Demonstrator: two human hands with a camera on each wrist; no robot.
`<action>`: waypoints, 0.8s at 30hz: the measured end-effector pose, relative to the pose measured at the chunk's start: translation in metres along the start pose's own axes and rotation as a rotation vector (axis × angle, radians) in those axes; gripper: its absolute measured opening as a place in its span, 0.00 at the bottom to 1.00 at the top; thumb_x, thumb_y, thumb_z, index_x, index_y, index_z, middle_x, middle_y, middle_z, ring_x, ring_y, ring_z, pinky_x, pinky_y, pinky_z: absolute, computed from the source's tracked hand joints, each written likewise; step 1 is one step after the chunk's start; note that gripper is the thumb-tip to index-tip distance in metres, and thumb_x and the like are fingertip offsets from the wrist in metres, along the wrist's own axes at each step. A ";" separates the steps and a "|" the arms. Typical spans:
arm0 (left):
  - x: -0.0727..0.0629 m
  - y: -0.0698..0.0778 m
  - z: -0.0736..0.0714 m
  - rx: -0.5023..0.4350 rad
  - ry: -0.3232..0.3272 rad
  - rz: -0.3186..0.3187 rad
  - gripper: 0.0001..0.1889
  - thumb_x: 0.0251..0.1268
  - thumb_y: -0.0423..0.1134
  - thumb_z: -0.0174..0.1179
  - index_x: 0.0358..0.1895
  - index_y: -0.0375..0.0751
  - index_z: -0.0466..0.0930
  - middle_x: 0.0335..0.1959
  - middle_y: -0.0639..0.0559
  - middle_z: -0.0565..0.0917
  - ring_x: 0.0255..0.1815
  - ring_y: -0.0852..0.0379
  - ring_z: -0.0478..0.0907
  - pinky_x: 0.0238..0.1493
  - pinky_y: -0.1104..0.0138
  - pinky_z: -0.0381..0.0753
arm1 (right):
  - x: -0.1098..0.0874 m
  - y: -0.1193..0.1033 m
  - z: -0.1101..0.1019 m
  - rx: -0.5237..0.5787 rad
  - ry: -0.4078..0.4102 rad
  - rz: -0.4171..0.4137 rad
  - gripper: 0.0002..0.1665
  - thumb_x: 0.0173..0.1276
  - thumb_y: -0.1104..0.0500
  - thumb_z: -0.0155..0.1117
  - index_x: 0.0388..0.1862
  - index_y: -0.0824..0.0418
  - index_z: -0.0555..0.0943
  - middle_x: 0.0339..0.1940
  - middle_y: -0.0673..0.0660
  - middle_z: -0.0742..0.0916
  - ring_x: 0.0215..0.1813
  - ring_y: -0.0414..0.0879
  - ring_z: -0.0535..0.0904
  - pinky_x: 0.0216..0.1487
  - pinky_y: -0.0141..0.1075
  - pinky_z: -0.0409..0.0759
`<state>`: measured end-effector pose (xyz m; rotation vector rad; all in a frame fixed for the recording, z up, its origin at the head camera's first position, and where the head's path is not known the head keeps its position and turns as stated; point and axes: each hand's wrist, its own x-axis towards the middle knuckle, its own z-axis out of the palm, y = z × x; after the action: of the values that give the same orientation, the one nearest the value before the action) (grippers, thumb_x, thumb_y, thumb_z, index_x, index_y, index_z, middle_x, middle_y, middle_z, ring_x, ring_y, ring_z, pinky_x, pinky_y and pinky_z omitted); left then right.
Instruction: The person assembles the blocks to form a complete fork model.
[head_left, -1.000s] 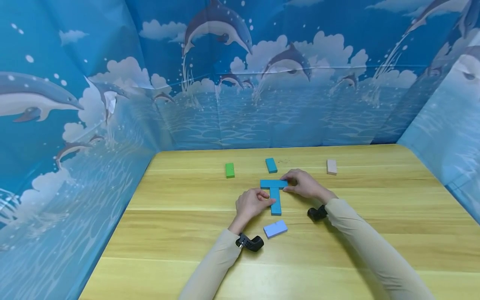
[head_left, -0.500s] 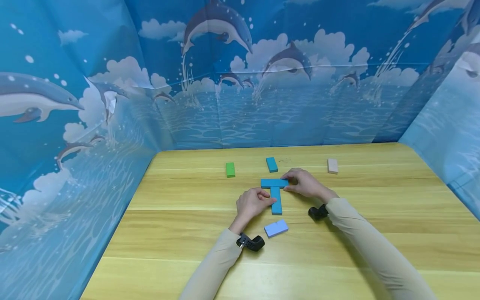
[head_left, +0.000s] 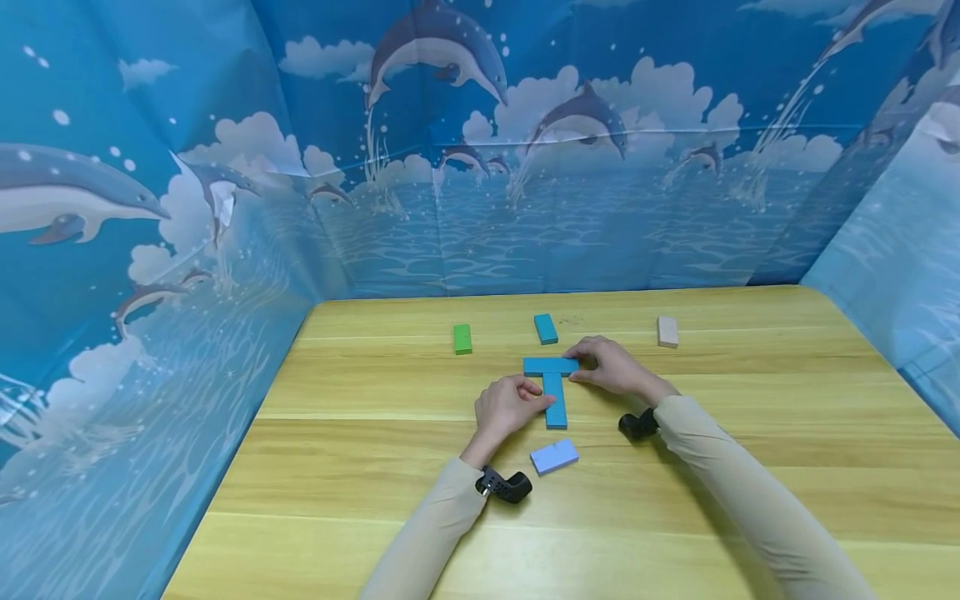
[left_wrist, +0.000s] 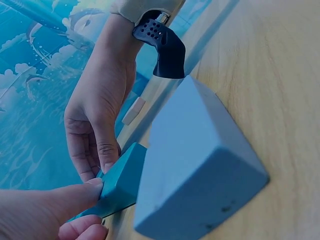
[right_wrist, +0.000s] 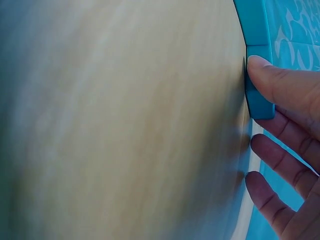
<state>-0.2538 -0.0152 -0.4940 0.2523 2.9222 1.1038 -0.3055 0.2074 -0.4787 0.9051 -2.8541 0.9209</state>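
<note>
Flat blue blocks lie together in a T on the wooden table. In the head view my left hand (head_left: pixel 508 406) is at the stem block (head_left: pixel 556 414), its thumb over it and its fingers curled at the left side. The left wrist view shows that thumb against the teal-looking block (left_wrist: pixel 122 180). My right hand (head_left: pixel 611 367) pinches the right end of the crossbar block (head_left: pixel 547 367) between thumb and fingers. Close up in the right wrist view, a seam separates the pinched block (right_wrist: pixel 260 102) from another block (right_wrist: pixel 252 22); the other fingers are spread below.
A lavender block (head_left: pixel 554 457) lies just in front of the stem. Farther back are a green block (head_left: pixel 462 339), a loose blue block (head_left: pixel 546 328) and a pale block (head_left: pixel 667 332). Dolphin-printed cloth (head_left: pixel 480 225) hangs behind the table (head_left: pixel 360 467).
The whole head view drifts very slightly to the right. Both hands keep their places on the blue blocks, and the T looks the same.
</note>
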 end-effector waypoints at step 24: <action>0.000 0.000 0.003 0.239 0.160 0.401 0.10 0.58 0.54 0.66 0.39 0.58 0.87 0.47 0.65 0.80 0.30 0.67 0.77 0.14 0.77 0.62 | 0.000 0.002 0.000 -0.007 -0.003 -0.010 0.19 0.61 0.58 0.70 0.50 0.62 0.82 0.44 0.54 0.83 0.45 0.50 0.76 0.45 0.47 0.74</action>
<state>-0.2536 -0.0135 -0.4963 0.8197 3.2379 0.8298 -0.3066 0.2083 -0.4798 0.9201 -2.8505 0.9094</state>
